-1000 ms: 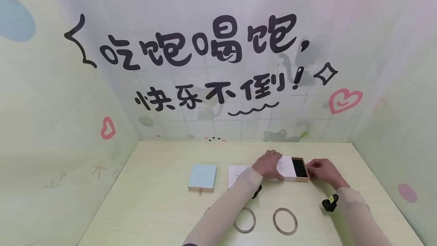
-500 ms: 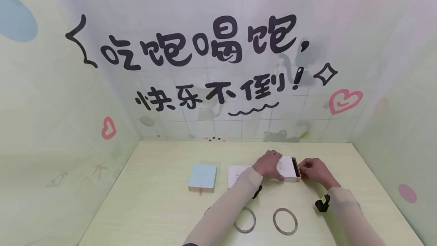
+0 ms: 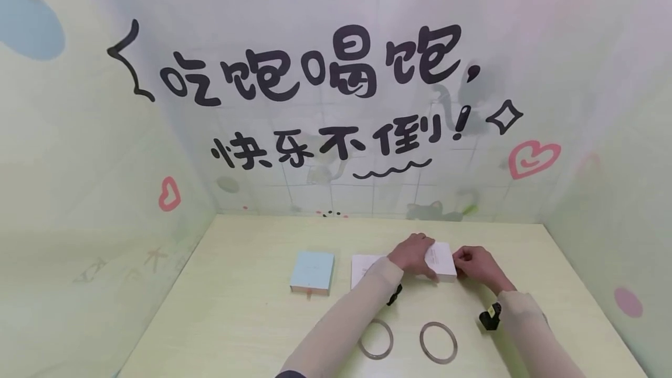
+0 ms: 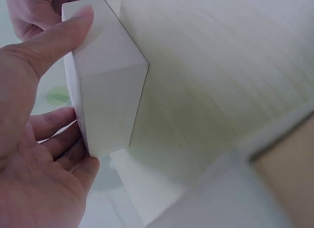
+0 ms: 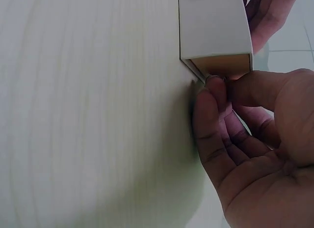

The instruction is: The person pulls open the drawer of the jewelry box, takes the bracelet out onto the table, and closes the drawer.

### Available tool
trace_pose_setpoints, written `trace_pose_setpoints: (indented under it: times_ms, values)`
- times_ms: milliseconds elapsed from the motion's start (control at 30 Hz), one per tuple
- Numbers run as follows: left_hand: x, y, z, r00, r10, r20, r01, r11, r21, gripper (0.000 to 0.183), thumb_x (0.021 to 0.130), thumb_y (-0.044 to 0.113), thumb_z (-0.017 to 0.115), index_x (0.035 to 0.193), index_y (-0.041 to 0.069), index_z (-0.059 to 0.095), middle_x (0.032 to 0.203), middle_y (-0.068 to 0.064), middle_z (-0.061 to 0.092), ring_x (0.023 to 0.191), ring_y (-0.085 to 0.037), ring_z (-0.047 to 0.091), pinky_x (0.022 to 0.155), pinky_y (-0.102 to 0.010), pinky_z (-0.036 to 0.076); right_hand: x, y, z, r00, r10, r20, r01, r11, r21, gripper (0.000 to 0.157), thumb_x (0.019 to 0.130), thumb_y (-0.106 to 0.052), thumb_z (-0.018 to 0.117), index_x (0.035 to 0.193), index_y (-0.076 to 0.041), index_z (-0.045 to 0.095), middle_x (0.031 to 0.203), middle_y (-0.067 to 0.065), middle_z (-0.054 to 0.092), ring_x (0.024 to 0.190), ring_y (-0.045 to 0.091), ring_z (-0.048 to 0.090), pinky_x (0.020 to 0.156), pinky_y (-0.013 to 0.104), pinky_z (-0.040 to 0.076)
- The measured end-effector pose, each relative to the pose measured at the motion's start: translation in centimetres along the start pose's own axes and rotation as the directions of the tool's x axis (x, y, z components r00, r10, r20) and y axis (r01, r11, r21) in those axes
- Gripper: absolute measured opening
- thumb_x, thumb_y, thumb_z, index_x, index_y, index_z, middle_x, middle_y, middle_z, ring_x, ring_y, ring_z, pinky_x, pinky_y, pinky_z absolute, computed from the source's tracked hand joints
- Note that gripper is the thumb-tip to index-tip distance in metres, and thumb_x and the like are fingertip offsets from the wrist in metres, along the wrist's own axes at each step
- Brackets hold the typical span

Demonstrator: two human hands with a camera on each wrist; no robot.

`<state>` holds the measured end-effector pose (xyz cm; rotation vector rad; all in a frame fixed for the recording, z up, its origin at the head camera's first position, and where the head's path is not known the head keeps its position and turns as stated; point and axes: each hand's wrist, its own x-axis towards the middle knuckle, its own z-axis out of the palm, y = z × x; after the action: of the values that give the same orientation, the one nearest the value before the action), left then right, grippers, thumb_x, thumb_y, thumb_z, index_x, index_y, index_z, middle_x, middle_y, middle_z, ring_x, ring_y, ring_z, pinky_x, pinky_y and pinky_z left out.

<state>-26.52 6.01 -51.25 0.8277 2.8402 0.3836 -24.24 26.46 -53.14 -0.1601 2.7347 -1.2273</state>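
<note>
My left hand (image 3: 413, 255) grips a small white sleeve box (image 3: 442, 262) at the table's right side. In the left wrist view, its thumb lies on one face of that white box (image 4: 113, 90) and the other fingers hold the opposite side. At the box's right end is my right hand (image 3: 480, 264), thumb and index fingertips pinched together against the tan drawer (image 5: 230, 64). The drawer sits almost flush inside the sleeve; the pinched spot is hidden by the fingertips. Two greyish bangles, a left bangle (image 3: 391, 340) and a right bangle (image 3: 455, 346), lie in front of the hands.
Left of the hands stands a light blue drawer box (image 3: 312, 270) with a small tab at its front. A second white box (image 3: 363, 265) is partly covered by my left sleeve. Printed fabric walls (image 3: 294, 191) enclose the table (image 3: 236, 296) at the back and sides.
The drawer, half out with its black inside showing, has slid leftward into the white sleeve. My right hand has moved left with it, while the left hand has kept its grip on the box.
</note>
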Motion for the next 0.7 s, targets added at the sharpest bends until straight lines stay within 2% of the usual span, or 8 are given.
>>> trace_pose_setpoints:
  times_ms: [167, 267, 333, 433, 500, 567, 700]
  values:
    - [0.2, -0.3, 0.1, 0.999, 0.026, 0.026, -0.026, 1.000, -0.009, 0.096, 0.074, 0.050, 0.090, 0.151, 0.013, 0.046, 0.146, 0.000, 0.057, 0.132, -0.012, 0.052, 0.106, -0.018, 0.043, -0.2, 0.1, -0.2, 0.999, -0.019, 0.028, 0.020, 0.999, -0.044, 0.013, 0.096, -0.007, 0.062, 0.097, 0.003, 0.070, 0.080, 0.006, 0.072, 0.068, 0.013, 0.065, 0.060, 0.027, 0.051]
    - [0.0, -0.3, -0.1, 0.999, 0.019, 0.035, -0.018, 0.999, -0.029, 0.106, 0.076, 0.051, 0.088, 0.159, 0.012, 0.036, 0.158, -0.002, 0.047, 0.146, -0.015, 0.042, 0.116, -0.021, 0.036, -0.2, 0.0, -0.7, 0.997, -0.036, 0.070, 0.041, 0.997, -0.069, 0.014, 0.097, -0.010, 0.063, 0.101, 0.002, 0.070, 0.085, 0.007, 0.072, 0.072, 0.015, 0.065, 0.062, 0.028, 0.052]
    - [-0.3, -0.3, -0.4, 1.000, 0.007, 0.026, -0.007, 0.999, -0.034, 0.108, 0.076, 0.052, 0.088, 0.160, 0.012, 0.033, 0.163, -0.003, 0.041, 0.153, -0.017, 0.035, 0.121, -0.023, 0.032, -0.3, -0.3, -1.3, 0.993, -0.063, 0.095, 0.072, 0.993, -0.089, 0.017, 0.098, -0.012, 0.064, 0.106, 0.002, 0.070, 0.093, 0.011, 0.073, 0.079, 0.019, 0.066, 0.065, 0.030, 0.053]
    - [-0.8, 0.1, -1.0, 1.000, -0.020, -0.023, 0.019, 0.999, -0.039, 0.107, 0.076, 0.054, 0.087, 0.160, 0.013, 0.034, 0.164, -0.006, 0.039, 0.154, -0.020, 0.033, 0.121, -0.027, 0.035, -0.4, -0.7, -2.1, 0.989, -0.107, 0.101, 0.119, 0.986, -0.119, 0.026, 0.097, -0.016, 0.066, 0.115, 0.002, 0.069, 0.108, 0.019, 0.072, 0.094, 0.029, 0.069, 0.073, 0.037, 0.056]
    - [-1.3, 0.4, -1.3, 0.996, -0.054, -0.064, 0.050, 0.997, -0.054, 0.105, 0.076, 0.054, 0.087, 0.159, 0.013, 0.036, 0.161, -0.009, 0.041, 0.150, -0.024, 0.038, 0.117, -0.029, 0.040, -0.3, -0.9, -2.6, 0.985, -0.148, 0.092, 0.159, 0.979, -0.131, 0.032, 0.096, -0.018, 0.068, 0.122, 0.002, 0.067, 0.120, 0.024, 0.070, 0.106, 0.038, 0.067, 0.081, 0.044, 0.057]
    - [-1.7, 0.9, -1.5, 0.989, -0.116, -0.096, 0.106, 0.989, -0.106, 0.104, 0.076, 0.054, 0.087, 0.158, 0.013, 0.038, 0.158, -0.011, 0.043, 0.145, -0.025, 0.043, 0.111, -0.030, 0.046, -0.2, -1.0, -2.9, 0.979, -0.181, 0.090, 0.191, 0.975, -0.117, 0.040, 0.095, -0.017, 0.069, 0.129, 0.002, 0.064, 0.130, 0.027, 0.065, 0.116, 0.045, 0.064, 0.088, 0.051, 0.057]
    - [-2.3, 1.8, -1.1, 0.957, -0.263, -0.123, 0.228, 0.944, -0.240, 0.103, 0.076, 0.052, 0.088, 0.156, 0.010, 0.039, 0.149, -0.014, 0.047, 0.134, -0.028, 0.050, 0.102, -0.031, 0.052, 0.3, -0.8, -3.5, 0.958, -0.263, 0.117, 0.271, 0.961, -0.050, 0.053, 0.092, -0.013, 0.073, 0.139, 0.005, 0.056, 0.143, 0.029, 0.055, 0.129, 0.052, 0.052, 0.102, 0.059, 0.051]
